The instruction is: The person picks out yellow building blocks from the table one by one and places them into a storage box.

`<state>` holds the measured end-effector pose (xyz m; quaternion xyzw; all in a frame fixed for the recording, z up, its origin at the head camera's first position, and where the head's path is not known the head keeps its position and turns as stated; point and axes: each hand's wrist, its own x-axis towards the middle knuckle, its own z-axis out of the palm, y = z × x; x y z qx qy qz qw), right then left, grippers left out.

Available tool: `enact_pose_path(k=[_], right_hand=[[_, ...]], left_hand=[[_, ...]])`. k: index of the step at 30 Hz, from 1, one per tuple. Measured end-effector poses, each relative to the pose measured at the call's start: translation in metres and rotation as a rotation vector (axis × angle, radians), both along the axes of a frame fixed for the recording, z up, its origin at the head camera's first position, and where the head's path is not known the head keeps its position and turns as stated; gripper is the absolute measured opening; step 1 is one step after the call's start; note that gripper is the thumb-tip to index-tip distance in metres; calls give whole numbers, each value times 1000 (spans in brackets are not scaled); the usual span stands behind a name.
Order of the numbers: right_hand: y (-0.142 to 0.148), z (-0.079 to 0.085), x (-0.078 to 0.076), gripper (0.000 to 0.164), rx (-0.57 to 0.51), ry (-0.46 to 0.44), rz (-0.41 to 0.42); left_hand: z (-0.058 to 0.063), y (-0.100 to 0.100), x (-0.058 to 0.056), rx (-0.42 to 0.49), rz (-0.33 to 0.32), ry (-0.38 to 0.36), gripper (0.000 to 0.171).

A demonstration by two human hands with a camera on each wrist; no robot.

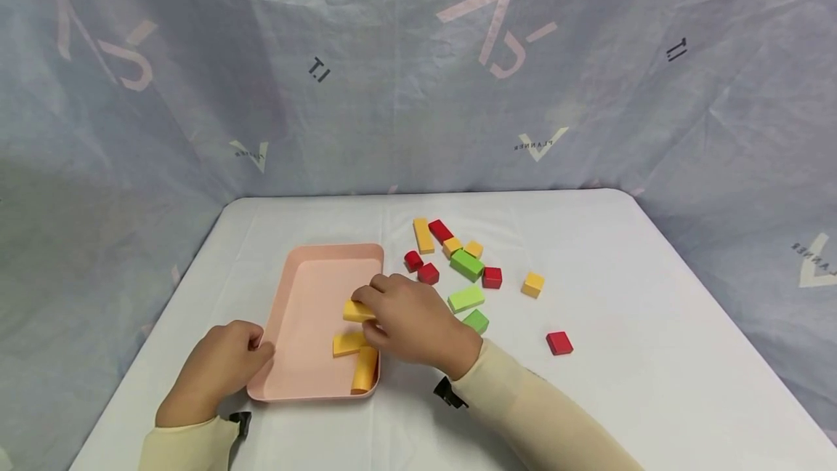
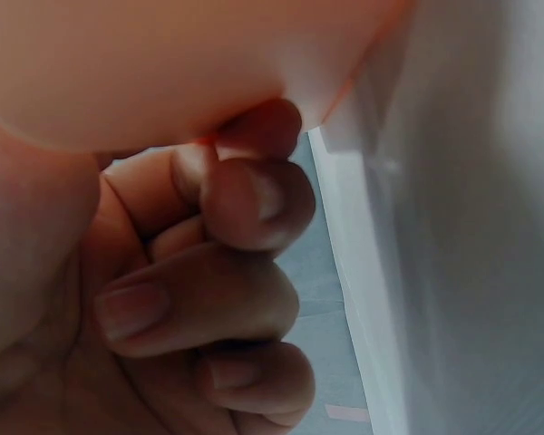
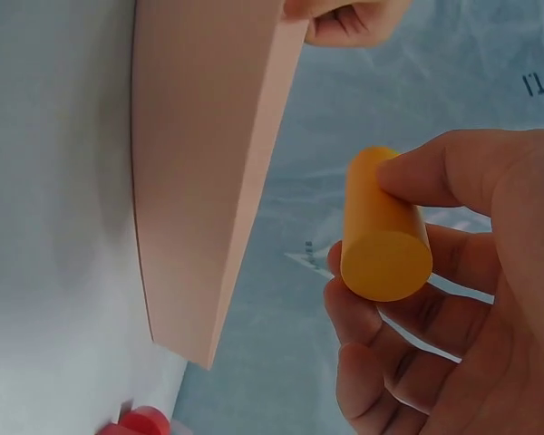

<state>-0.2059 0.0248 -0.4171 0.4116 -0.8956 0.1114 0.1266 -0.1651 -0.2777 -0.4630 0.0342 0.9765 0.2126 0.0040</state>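
Observation:
My right hand (image 1: 412, 322) pinches a yellow cylinder block (image 3: 385, 236) between thumb and fingers, above the right side of a pink tray (image 1: 317, 286). In the tray's lower right corner lie a yellow block (image 1: 346, 344) and a yellow rounded block (image 1: 365, 371), partly covered by the right hand in the head view. At the tray's left wall, my left hand (image 1: 219, 362) grips the edge. The left wrist view has its curled fingers (image 2: 254, 204) against the tray's outer side.
Right of the tray lie several loose blocks: a red cylinder (image 1: 413, 261), a long yellow block (image 1: 423, 235), a green block (image 1: 467, 265), a light green block (image 1: 466, 299). Farther right are a yellow cube (image 1: 532, 285) and a red block (image 1: 559, 343). A grey curtain (image 1: 418, 78) hangs behind the white table (image 1: 621, 260).

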Motion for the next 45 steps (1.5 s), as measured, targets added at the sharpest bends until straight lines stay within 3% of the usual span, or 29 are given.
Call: enact_pose_path(k=[11,45], right_hand=[[-10,-12,4,30,12,80,45],[-20,-26,14,31,93,40,78]], left_hand=[[-1,-1,0,-1,-4,5,33],[-1,-2,-1,-1,-11,5,35]])
